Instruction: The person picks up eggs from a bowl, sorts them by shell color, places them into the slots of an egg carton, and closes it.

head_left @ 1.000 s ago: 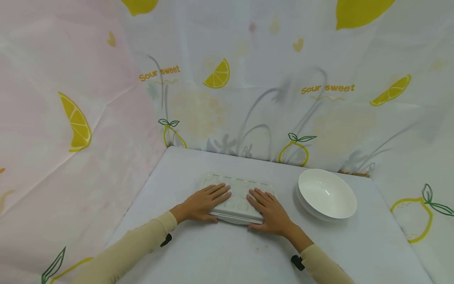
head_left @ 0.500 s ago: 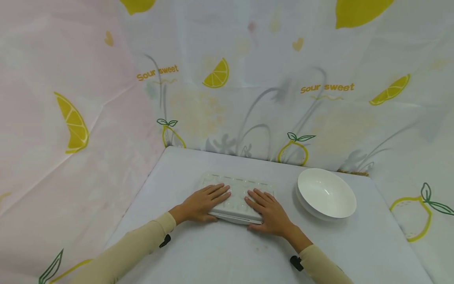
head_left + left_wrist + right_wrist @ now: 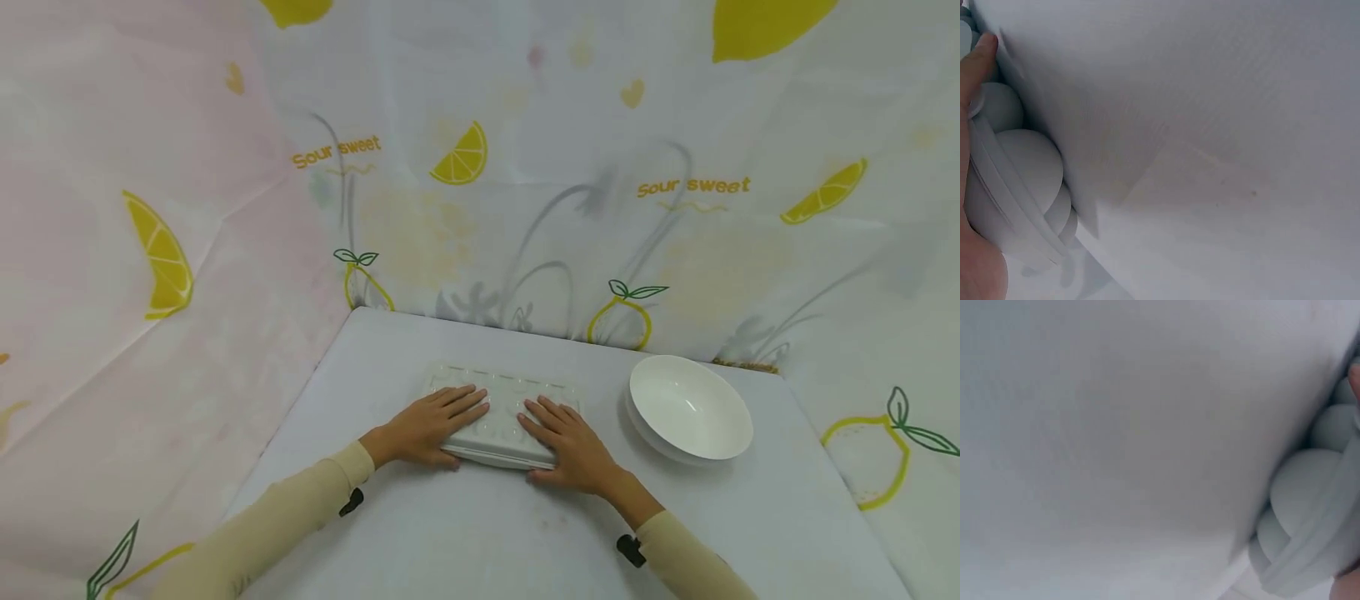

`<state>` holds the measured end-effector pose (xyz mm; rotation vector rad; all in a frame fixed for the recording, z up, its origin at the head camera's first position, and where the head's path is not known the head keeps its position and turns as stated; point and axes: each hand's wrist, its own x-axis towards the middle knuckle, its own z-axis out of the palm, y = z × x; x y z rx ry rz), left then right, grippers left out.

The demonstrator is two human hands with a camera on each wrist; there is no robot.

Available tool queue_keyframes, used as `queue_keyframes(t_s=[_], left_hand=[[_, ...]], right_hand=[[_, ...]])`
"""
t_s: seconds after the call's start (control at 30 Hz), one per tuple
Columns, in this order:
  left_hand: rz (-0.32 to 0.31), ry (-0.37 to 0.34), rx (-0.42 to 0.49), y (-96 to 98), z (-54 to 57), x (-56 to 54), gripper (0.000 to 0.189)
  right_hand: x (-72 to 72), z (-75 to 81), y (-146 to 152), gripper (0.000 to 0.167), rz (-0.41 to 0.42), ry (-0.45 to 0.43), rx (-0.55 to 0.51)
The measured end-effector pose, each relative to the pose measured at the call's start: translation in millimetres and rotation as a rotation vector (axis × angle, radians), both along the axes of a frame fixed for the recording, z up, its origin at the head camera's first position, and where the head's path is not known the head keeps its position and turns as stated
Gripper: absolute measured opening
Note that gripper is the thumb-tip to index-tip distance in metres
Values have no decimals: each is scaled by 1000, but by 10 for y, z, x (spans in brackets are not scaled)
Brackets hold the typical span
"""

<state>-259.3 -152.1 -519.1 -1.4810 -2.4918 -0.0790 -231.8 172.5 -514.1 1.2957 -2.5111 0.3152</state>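
Observation:
A white lidded plastic box [image 3: 498, 429] with rows of rounded bumps, like an egg box, lies in the middle of the table. Both hands rest on its lid. My left hand [image 3: 435, 425] lies over its left part, fingers straight and thumb along the front edge. On the right part my right hand [image 3: 570, 446] lies the same way, its thumb just below the front edge. Rounded cups bulge from the box's underside [image 3: 1029, 165] in the left wrist view, beside the left thumb [image 3: 979, 65]. In the right wrist view, similar cups [image 3: 1307, 487] show at the right border. The inside is hidden.
A white bowl [image 3: 690, 410] stands on the table to the right of the box. The white tabletop [image 3: 465, 542] ends at the back against a hanging cloth [image 3: 517, 142] printed with lemons. A second cloth side [image 3: 247, 275] hangs along the left edge.
Both hands stay on the lid. The lower front part of the box shows as a slightly thinner band below the lid, and the right thumb has shifted slightly right.

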Motion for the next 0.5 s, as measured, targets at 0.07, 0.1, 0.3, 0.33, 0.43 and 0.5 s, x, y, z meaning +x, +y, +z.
queue_keyframes(t_s=[0.07,0.1,0.3,0.33,0.43,0.5], left_hand=[[-1,-30,-10,8,38,-13,102],[-4,-45,-14,13,63,-21,101],[16,-71,-30,61,242,-150,95],[34,-61,-35,68,278,-183,95],[89,-18,-17,81,377,-320,96],[141,-25,16,85,439,-412,96]], right_hand=[[-20,73,3,89,7,-43,9],[-39,117,5,89,9,-56,15],[-267,401,35,93,-46,-39,50],[-320,445,44,93,-61,-27,48],[-486,577,85,94,-122,-15,23],[-587,634,127,94,-171,3,-2]])
